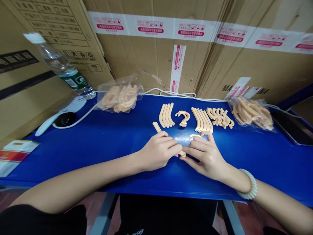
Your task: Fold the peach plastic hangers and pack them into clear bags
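1. Peach plastic strip [156, 127]: it lies at the middle of the blue table [97, 140], near the front edge. It runs under the left hand [158, 151], one end showing behind the knuckles and the other at the fingertips.
2. The left hand's fingers are curled closed over the strip, probably to steady it.
3. Right hand [205, 156]: its fingers are stretched flat and meet the strip's near end. Whether they pinch it cannot be told. A small peach tip [195, 135] shows just behind them.
4. Sorted rows lie just beyond the hands, within easy reach: curved strips [166, 115], a single hook piece [183, 118], longer strips [202, 119] and hooked pieces [220, 117].
5. Stock bags: left bag [119, 96], right bag [253, 112].
6. Far left, well apart: water bottle [61, 67], white brush [61, 114]. A white cable [178, 94] runs along the cardboard boxes [146, 58]. Nothing lies between the hands and the rows.
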The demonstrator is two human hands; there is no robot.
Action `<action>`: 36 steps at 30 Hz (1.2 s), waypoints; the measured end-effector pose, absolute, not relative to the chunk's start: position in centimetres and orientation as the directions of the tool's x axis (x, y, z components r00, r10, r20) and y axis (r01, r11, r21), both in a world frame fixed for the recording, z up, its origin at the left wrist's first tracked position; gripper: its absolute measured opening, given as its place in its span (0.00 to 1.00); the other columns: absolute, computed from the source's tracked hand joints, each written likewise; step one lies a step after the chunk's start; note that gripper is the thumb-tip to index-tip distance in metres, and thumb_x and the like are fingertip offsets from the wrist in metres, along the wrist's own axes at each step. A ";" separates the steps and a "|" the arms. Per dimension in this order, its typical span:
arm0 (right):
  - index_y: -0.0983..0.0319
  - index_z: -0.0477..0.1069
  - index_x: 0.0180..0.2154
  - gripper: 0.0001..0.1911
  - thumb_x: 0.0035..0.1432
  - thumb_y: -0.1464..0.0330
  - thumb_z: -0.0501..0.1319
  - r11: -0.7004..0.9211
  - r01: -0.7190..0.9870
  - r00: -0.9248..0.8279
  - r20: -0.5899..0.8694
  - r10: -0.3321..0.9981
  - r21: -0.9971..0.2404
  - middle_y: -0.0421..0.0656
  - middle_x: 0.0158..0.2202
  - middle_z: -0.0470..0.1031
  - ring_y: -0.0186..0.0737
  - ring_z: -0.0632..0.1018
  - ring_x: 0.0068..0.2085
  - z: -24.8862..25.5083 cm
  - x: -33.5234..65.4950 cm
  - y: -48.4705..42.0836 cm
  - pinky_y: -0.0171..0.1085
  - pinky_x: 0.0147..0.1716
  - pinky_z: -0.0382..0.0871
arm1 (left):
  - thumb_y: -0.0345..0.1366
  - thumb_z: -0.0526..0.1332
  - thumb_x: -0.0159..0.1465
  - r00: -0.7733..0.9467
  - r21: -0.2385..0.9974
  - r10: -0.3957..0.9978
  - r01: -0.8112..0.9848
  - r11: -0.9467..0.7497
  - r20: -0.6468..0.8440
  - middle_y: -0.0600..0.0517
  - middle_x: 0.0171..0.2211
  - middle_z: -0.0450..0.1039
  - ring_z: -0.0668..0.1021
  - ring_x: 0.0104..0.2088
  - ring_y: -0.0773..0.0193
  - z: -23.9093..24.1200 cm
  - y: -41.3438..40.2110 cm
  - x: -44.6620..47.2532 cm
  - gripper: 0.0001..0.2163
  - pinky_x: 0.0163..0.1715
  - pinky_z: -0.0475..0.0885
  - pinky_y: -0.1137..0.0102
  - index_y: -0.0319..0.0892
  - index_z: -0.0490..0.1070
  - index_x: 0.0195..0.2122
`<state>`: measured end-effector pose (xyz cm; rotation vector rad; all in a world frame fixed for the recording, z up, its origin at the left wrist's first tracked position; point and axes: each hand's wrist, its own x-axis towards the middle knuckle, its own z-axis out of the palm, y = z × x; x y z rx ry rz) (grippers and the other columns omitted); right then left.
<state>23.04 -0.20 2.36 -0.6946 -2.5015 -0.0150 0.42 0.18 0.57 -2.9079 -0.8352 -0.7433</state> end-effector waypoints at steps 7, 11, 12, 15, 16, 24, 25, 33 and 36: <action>0.59 0.80 0.41 0.06 0.65 0.66 0.63 0.815 0.444 -0.655 0.486 0.579 -0.372 0.37 0.26 0.72 0.37 0.73 0.30 2.7 22.9 -0.2 0.45 0.41 0.60 | 0.33 0.46 0.74 0.751 0.167 0.511 0.489 -0.856 0.419 0.49 0.27 0.77 0.74 0.28 0.61 1.3 0.3 0.2 0.20 0.36 0.65 0.63 0.44 0.75 0.31; 0.57 0.80 0.43 0.07 0.64 0.65 0.65 0.758 0.439 -0.552 0.521 0.651 -0.482 0.39 0.28 0.74 0.39 0.73 0.31 3.0 23.7 0.8 0.44 0.37 0.63 | 0.36 0.51 0.72 0.704 0.396 0.588 0.447 -0.802 0.398 0.49 0.35 0.82 0.78 0.35 0.59 2.0 1.7 -0.9 0.16 0.47 0.69 0.58 0.48 0.77 0.32; 0.57 0.80 0.43 0.08 0.63 0.65 0.66 0.757 0.442 -0.536 0.534 0.653 -0.481 0.40 0.29 0.75 0.40 0.74 0.33 3.1 24.0 1.1 0.45 0.38 0.65 | 0.37 0.52 0.72 0.676 0.449 0.616 0.439 -0.778 0.405 0.49 0.36 0.82 0.79 0.37 0.58 2.1 2.3 -1.4 0.14 0.52 0.69 0.56 0.48 0.77 0.34; 0.56 0.79 0.44 0.08 0.63 0.66 0.66 0.742 0.453 -0.504 0.545 0.670 -0.493 0.42 0.34 0.78 0.43 0.76 0.38 3.3 24.5 1.7 0.47 0.41 0.68 | 0.35 0.53 0.71 0.634 0.450 0.639 0.461 -0.765 0.436 0.49 0.39 0.82 0.80 0.43 0.57 2.0 4.5 -3.1 0.12 0.63 0.59 0.49 0.48 0.77 0.38; 0.55 0.79 0.45 0.08 0.63 0.66 0.66 0.740 0.453 -0.494 0.551 0.673 -0.498 0.43 0.35 0.78 0.44 0.77 0.38 3.4 24.7 1.8 0.48 0.42 0.69 | 0.33 0.53 0.71 0.627 0.411 0.632 0.482 -0.774 0.455 0.48 0.40 0.82 0.79 0.45 0.57 1.8 5.2 -3.6 0.12 0.65 0.56 0.48 0.47 0.77 0.39; 0.56 0.79 0.44 0.07 0.64 0.66 0.65 0.723 0.476 -0.456 0.562 0.690 -0.501 0.45 0.38 0.79 0.46 0.78 0.41 3.0 25.0 2.6 0.48 0.44 0.72 | 0.20 0.48 0.65 0.734 0.191 0.585 0.555 -0.809 0.346 0.45 0.37 0.74 0.73 0.41 0.56 0.8 7.7 -5.7 0.14 0.46 0.70 0.61 0.40 0.71 0.37; 0.56 0.79 0.44 0.07 0.64 0.66 0.65 0.723 0.479 -0.458 0.560 0.690 -0.498 0.45 0.38 0.79 0.46 0.78 0.41 3.0 25.1 2.6 0.49 0.45 0.72 | 0.19 0.48 0.65 0.738 0.197 0.579 0.546 -0.814 0.346 0.45 0.38 0.74 0.73 0.41 0.56 0.8 7.6 -5.7 0.14 0.45 0.70 0.61 0.40 0.70 0.36; 0.56 0.79 0.44 0.08 0.64 0.67 0.64 0.752 0.523 -0.480 0.591 0.649 -0.401 0.46 0.41 0.78 0.47 0.78 0.45 3.1 25.3 3.4 0.49 0.47 0.73 | 0.38 0.56 0.70 0.638 0.157 0.657 0.658 -0.736 0.401 0.42 0.41 0.72 0.73 0.43 0.52 0.8 6.8 -5.2 0.09 0.49 0.71 0.56 0.39 0.72 0.40; 0.56 0.79 0.45 0.09 0.64 0.67 0.63 0.780 0.525 -0.531 0.585 0.612 -0.339 0.47 0.42 0.79 0.49 0.78 0.46 3.4 25.3 4.4 0.51 0.48 0.73 | 0.39 0.55 0.71 0.630 0.172 0.666 0.662 -0.730 0.400 0.42 0.41 0.72 0.73 0.43 0.52 0.4 6.9 -5.0 0.11 0.48 0.72 0.56 0.39 0.72 0.40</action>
